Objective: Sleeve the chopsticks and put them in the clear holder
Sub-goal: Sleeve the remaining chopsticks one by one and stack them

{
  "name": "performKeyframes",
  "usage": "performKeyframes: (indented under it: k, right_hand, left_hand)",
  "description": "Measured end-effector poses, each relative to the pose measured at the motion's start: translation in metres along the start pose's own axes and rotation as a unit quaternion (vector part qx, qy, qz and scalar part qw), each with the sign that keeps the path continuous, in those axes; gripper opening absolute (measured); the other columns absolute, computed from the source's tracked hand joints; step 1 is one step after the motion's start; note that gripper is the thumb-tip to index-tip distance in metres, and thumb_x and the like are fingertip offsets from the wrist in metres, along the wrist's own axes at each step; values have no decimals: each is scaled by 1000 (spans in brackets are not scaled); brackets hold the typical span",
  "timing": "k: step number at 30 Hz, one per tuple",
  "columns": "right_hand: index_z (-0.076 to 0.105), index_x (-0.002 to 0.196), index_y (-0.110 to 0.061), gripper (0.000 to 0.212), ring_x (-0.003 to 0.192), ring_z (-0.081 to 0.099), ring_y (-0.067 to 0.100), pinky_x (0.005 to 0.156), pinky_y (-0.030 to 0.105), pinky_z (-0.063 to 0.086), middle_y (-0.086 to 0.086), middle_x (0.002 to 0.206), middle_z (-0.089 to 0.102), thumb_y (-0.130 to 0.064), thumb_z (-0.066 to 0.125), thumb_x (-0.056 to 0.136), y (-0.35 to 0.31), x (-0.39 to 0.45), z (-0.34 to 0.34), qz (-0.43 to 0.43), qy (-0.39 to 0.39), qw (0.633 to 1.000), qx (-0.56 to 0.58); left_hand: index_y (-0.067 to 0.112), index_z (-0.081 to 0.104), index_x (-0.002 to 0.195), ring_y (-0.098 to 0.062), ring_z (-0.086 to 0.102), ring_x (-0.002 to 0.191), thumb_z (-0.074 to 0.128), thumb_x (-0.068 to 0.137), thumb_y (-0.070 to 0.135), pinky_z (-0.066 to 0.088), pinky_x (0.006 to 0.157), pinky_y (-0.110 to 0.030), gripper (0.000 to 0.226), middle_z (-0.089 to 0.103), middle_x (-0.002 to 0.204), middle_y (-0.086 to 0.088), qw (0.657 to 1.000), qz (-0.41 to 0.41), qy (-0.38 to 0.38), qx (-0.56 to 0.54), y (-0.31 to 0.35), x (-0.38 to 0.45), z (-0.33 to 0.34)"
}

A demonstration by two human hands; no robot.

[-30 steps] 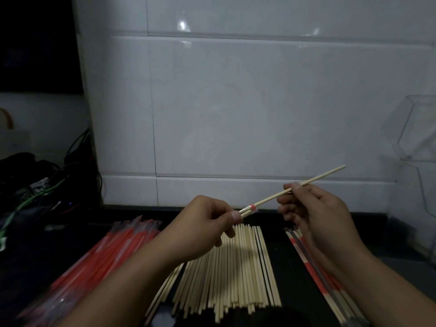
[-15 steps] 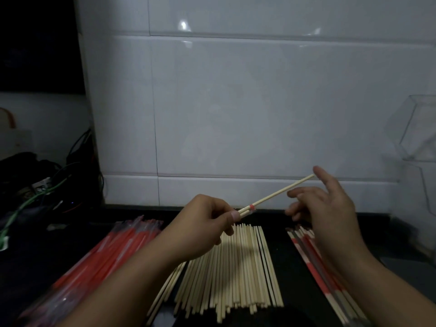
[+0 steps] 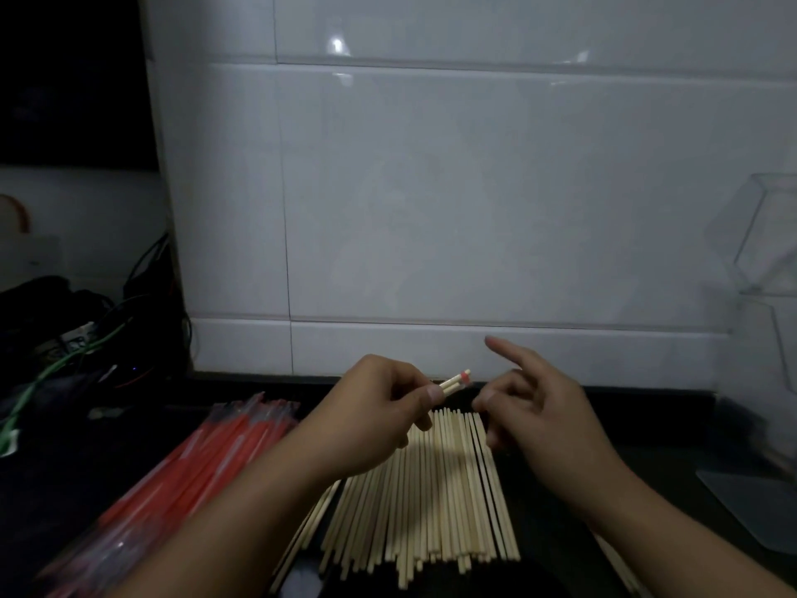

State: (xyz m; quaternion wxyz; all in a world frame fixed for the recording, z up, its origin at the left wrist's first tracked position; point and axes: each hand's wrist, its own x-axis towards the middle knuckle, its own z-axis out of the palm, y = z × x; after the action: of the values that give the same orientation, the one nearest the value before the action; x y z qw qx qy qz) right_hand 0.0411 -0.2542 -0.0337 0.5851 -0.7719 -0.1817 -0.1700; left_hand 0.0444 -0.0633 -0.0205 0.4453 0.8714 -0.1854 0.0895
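Observation:
My left hand pinches a pair of chopsticks in its sleeve; only a short end with a red tip sticks out past my thumb. My right hand hovers just to the right of that end, index finger stretched out, the other fingers loosely bent, holding nothing. Beneath both hands a pile of bare wooden chopsticks lies on the dark counter. A heap of red sleeves lies to the left. The clear holder stands at the far right against the wall.
A white tiled wall rises close behind the counter. Black and green cables clutter the back left. A flat clear plate lies at the right, in front of the holder.
The long stretch of chopstick that stuck out to the right is now only a short stub at my left thumb. My right hand has let go and opened.

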Motion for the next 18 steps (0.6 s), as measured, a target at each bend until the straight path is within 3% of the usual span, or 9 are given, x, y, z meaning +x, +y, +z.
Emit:
performKeyframes:
  k: [3, 6, 9, 12, 15, 18]
  right_hand:
    - [61, 122, -32, 44, 60, 61, 17, 63, 30, 58, 5, 78, 69, 0, 58, 91, -3, -4, 2, -20, -37, 999, -25]
    - [60, 124, -29, 42, 58, 59, 14, 61, 26, 56, 6, 79, 68, -2, 58, 93, -2, -7, 8, -9, -73, 997, -6]
    - [63, 119, -26, 29, 57, 61, 14, 59, 22, 54, 8, 80, 69, -12, 61, 93, -3, -4, 7, 12, -20, 1000, 16]
    - [71, 101, -19, 12, 57, 62, 14, 57, 23, 54, 6, 76, 70, -18, 63, 92, -3, 0, 2, 41, 13, 999, 30]
    - [74, 87, -14, 14, 58, 62, 12, 57, 21, 52, 4, 71, 70, -18, 62, 93, 1, 1, -2, 40, 1, 999, 11]
    - [72, 85, -10, 15, 56, 60, 12, 53, 22, 49, 5, 69, 69, -15, 61, 94, 3, 5, -6, 25, 48, 998, 17]
  left_hand:
    - [25, 72, 94, 1, 55, 53, 56, 99, 35, 39, 46, -10, 19, 69, 68, 12, 1000, 2, -2, 2, 0, 0, 1]
    - [25, 72, 93, -4, 58, 57, 57, 99, 35, 42, 48, -11, 19, 71, 74, 5, 1000, 5, 0, 12, 0, 0, 1]
    - [25, 73, 93, -5, 59, 58, 57, 98, 36, 45, 50, -16, 20, 71, 74, 6, 1000, 7, -5, 11, 0, 0, 3]
    - [28, 72, 95, -7, 60, 60, 57, 98, 38, 54, 60, -27, 18, 72, 77, 6, 1000, 17, -15, 19, 2, -2, 7]
    - [30, 72, 96, -8, 61, 61, 58, 97, 38, 57, 64, -35, 16, 72, 78, 5, 999, 21, -26, 18, 4, -3, 10]
    - [30, 71, 96, -6, 62, 61, 62, 95, 35, 55, 62, -30, 10, 72, 78, 5, 1000, 19, -24, 3, 4, -2, 8]
